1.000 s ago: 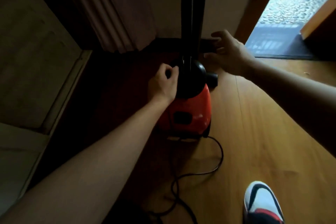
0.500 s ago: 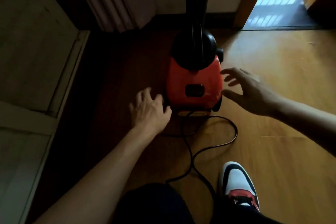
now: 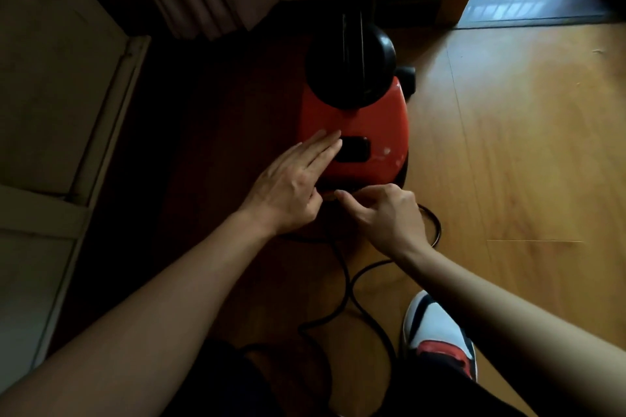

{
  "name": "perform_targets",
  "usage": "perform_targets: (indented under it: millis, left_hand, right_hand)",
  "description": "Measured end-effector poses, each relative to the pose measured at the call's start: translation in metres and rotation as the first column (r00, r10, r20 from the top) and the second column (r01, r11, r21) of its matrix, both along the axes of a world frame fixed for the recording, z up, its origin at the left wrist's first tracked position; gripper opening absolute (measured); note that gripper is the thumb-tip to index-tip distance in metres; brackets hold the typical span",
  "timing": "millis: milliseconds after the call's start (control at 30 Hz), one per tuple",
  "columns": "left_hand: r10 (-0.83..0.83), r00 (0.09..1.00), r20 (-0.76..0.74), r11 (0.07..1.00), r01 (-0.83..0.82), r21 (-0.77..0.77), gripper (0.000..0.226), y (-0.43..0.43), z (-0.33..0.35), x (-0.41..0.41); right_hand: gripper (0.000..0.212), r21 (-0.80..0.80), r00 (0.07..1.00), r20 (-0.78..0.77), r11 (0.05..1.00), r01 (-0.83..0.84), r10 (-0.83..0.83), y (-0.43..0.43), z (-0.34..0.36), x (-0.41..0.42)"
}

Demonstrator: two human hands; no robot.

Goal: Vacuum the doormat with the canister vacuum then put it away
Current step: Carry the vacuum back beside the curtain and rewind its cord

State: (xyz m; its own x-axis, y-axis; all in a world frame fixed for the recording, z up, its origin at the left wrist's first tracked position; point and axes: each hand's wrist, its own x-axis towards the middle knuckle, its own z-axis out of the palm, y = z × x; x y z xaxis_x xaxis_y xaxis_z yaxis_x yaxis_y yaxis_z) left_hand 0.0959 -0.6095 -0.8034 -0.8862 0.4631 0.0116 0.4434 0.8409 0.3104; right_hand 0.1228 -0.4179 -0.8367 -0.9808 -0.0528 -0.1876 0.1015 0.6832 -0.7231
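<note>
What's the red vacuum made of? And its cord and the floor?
Vacuum: probably hard plastic, glossy; light glints on its smooth red shell. Cord: looks like a rubbery black coating, since it bends in loose loops. Floor: wood or wood-look planks, slightly shiny, with grain and seams.

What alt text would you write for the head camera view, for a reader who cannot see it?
A person's left hand lies flat on a red canister vacuum standing on a wooden floor, while the right hand, loosely curled, is at its rear edge, where a black cord trails out.
</note>
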Motion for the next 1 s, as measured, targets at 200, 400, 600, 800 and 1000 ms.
perform_targets:
  millis: [200,400,600,800,1000]
  left_hand:
    - [0.005,0.999,0.04,0.999,-0.007,0.051,0.086,-0.006,0.003,-0.006]
    - [0.004,0.999,0.05,0.992,-0.01,0.125,0.086,-0.006,-0.002,-0.01]
    - [-0.003,0.998,0.064,0.99,-0.006,0.144,0.086,-0.008,-0.004,-0.011]
    - [-0.018,0.993,0.115,0.985,-0.003,0.175,0.089,-0.011,-0.003,-0.01]
    - [-0.031,0.992,0.119,0.982,0.008,0.188,0.095,-0.014,-0.007,-0.013]
  right_hand:
    - [0.023,-0.427,0.957,0.282,0.884,0.19,-0.07,-0.023,-0.006,0.016]
    - [0.027,-0.682,0.92,0.388,0.655,0.325,-0.053,-0.035,-0.008,0.019]
    - [0.029,-0.686,0.916,0.399,0.647,0.332,-0.046,-0.061,-0.015,0.02]
    - [0.033,-0.694,0.898,0.441,0.635,0.339,0.002,-0.071,-0.023,0.016]
    - [0.045,-0.576,0.883,0.467,0.774,0.263,0.048,-0.069,-0.035,0.008]
